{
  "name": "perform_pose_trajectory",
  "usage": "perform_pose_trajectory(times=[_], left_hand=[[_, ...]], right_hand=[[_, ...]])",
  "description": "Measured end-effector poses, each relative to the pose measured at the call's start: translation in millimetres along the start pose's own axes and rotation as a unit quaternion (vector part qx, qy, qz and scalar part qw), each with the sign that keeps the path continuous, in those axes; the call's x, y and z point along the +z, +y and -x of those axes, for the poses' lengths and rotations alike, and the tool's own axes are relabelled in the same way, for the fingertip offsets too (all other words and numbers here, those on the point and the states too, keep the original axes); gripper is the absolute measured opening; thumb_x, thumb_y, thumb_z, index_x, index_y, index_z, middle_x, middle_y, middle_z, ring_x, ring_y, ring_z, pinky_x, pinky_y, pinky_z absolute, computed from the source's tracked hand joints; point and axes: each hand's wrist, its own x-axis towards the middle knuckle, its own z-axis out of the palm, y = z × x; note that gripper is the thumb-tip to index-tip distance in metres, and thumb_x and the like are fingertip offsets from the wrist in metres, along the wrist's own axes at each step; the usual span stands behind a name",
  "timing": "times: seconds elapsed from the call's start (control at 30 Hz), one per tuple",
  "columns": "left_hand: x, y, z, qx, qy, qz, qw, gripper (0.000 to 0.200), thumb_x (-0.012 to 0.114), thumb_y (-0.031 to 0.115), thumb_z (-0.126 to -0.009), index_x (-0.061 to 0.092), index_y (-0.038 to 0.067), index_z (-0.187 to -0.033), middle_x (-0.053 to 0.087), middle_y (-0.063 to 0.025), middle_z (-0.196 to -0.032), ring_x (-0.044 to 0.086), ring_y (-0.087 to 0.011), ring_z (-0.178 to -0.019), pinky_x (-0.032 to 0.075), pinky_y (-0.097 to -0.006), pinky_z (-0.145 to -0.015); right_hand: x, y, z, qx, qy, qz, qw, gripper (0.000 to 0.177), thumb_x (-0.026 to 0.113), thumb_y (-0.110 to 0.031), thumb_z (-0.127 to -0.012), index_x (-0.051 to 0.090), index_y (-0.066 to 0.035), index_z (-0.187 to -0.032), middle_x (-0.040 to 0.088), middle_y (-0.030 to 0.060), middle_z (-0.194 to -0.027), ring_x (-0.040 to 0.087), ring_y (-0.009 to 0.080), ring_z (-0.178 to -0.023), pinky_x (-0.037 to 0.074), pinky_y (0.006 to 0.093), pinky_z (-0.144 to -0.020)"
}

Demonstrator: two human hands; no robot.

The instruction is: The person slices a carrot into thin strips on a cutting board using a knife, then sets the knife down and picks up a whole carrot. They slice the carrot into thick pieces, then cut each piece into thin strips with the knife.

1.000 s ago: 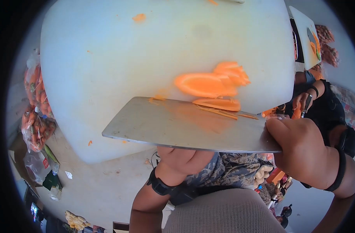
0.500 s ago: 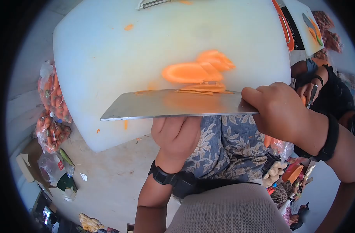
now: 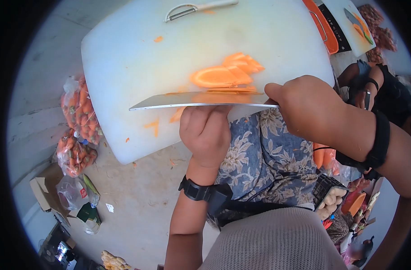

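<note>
A white cutting board [image 3: 124,67] carries a fanned pile of carrot slices [image 3: 223,74] just beyond the cleaver [image 3: 201,100], whose edge meets the board. A peeler [image 3: 192,8] lies at the far rim, and orange scraps [image 3: 153,126] sit near the front edge. Below is a concrete floor [image 3: 138,202] with 2 bags of carrots [image 3: 79,110] and a cardboard box [image 3: 41,193] close by.

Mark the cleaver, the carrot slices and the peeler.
cleaver [image 3: 192,100]: head view, middle of the flat blade.
carrot slices [image 3: 219,76]: head view, on the largest oval slice.
peeler [image 3: 216,4]: head view, on its pale handle.
</note>
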Motion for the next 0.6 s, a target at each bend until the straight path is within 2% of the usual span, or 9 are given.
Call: perform_pose_trajectory(times=[0.17,0.27,0.37,0.43,0.5,0.6], left_hand=[[1,1,2,-0.012,-0.008,0.008,1.000,0.014,0.073,-0.004,-0.066,0.066,0.004,-0.075,0.062,-0.0084,-0.087,0.057,-0.0283,-0.079,0.045,-0.0368,-0.071],[1,1,5,-0.017,-0.009,0.013,1.000,0.014,0.071,-0.005,-0.067,0.067,0.004,-0.078,0.063,-0.0092,-0.089,0.057,-0.0291,-0.080,0.045,-0.0375,-0.071],[0,-2,8,-0.005,-0.002,-0.005,1.000,0.015,0.069,-0.006,-0.068,0.069,0.003,-0.081,0.065,-0.0102,-0.091,0.058,-0.0302,-0.081,0.045,-0.0378,-0.072],[1,-2,6,0.004,0.010,-0.026,1.000,0.016,0.068,-0.007,-0.068,0.069,0.003,-0.081,0.065,-0.0108,-0.092,0.059,-0.0308,-0.082,0.046,-0.0377,-0.072],[0,-1,1,0.006,0.020,-0.026,0.999,0.018,0.071,-0.005,-0.067,0.072,0.001,-0.084,0.068,-0.0096,-0.089,0.065,-0.0278,-0.081,0.052,-0.0357,-0.077],[-3,-2,6,-0.017,-0.008,0.016,1.000,0.016,0.068,-0.007,-0.072,0.070,0.002,-0.085,0.065,-0.0098,-0.090,0.061,-0.0296,-0.087,0.048,-0.0371,-0.080]], right_hand=[[-5,-2,-1,0.009,-0.025,-0.002,1.000,0.017,0.063,-0.001,-0.074,0.060,-0.002,-0.091,0.066,0.0159,-0.077,0.067,0.0352,-0.077,0.053,0.0432,-0.067],[-2,3,0,0.013,-0.040,-0.011,0.999,0.015,0.063,-0.003,-0.075,0.059,-0.003,-0.090,0.066,0.0153,-0.074,0.067,0.0342,-0.072,0.053,0.0425,-0.063],[10,9,1,-0.028,-0.009,0.014,0.999,0.014,0.063,-0.005,-0.077,0.056,-0.004,-0.088,0.065,0.0145,-0.069,0.066,0.0334,-0.066,0.053,0.0421,-0.060],[16,11,-4,-0.059,0.064,0.024,0.996,0.013,0.063,-0.007,-0.077,0.054,-0.004,-0.087,0.064,0.0135,-0.066,0.065,0.0330,-0.063,0.052,0.0423,-0.057],[17,12,-6,-0.055,0.052,0.020,0.997,0.015,0.064,-0.006,-0.077,0.055,-0.004,-0.089,0.064,0.0140,-0.067,0.066,0.0334,-0.064,0.052,0.0423,-0.059],[16,11,-7,-0.037,0.032,0.001,0.999,0.018,0.065,-0.005,-0.075,0.057,-0.003,-0.091,0.065,0.0153,-0.070,0.066,0.0346,-0.069,0.053,0.0423,-0.062]])
